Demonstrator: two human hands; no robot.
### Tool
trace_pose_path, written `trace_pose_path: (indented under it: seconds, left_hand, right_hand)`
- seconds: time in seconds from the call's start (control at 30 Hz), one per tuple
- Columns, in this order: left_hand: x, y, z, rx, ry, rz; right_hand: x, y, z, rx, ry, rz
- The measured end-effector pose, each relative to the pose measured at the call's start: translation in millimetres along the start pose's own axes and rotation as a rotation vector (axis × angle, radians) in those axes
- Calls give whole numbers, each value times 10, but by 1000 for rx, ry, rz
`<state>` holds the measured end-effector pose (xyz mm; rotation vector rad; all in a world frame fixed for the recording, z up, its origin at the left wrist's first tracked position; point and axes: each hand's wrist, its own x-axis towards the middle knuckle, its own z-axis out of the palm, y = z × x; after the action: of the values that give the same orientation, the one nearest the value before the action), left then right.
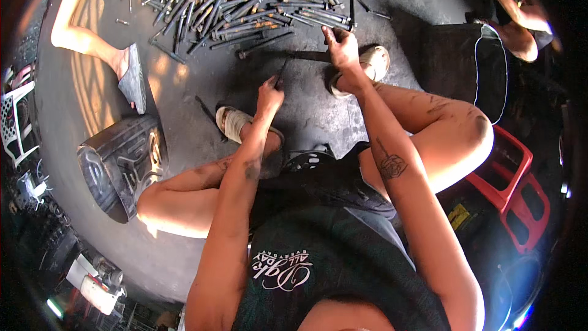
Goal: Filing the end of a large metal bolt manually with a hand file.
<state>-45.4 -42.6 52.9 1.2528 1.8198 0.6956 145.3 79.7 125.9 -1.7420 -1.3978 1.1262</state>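
Note:
In front of me a heap of long, dark and partly rusty metal bolts [229, 4] lies on the floor. My left hand [270, 96] is closed around a thin dark rod-like piece [284, 70], which points away from me above the floor. Over the near right edge of the heap is my right hand [343, 48], its thumb and fingers curled together. Whether anything is pinched in it is unclear. One loose bolt [266, 46] lies at the heap's near side, between the hands and the pile.
Dark metal cans stand at left [124, 161] and right [459, 64]. Another person's leg [87, 46] reaches in at upper left, and a second person's arm [510, 4] shows at upper right. Red plastic frames [523, 193] lie at right. My sandalled feet flank the floor before me.

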Motion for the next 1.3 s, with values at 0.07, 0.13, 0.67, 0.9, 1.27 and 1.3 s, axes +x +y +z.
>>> trace_pose_path:
  seconds: [0.07, 0.13, 0.67, 0.9, 1.27, 1.3]
  left_hand:
    - [-25, 22, 21, 11, 69, 58]
    - [-132, 8, 4, 78, 118, 132]
    - [-125, 139, -91, 176, 42, 45]
    - [-374, 788, -299, 420, -60, 24]
    - [-427, 292, -81, -47, -37, -124]
    - [-358, 341, -56, -319, -98, -317]
  right_hand:
    - [45, -26, -10, 26, 5, -11]
    - [-10, -164, 15, 68, 8, -5]
    - [-1, -179, 82, 71, 0, -85]
    - [-18, -103, 55, -118, 49, -93]
    - [104, -160, 130, -47, 28, -66]
    - [100, -118, 129, -69, -13, -30]
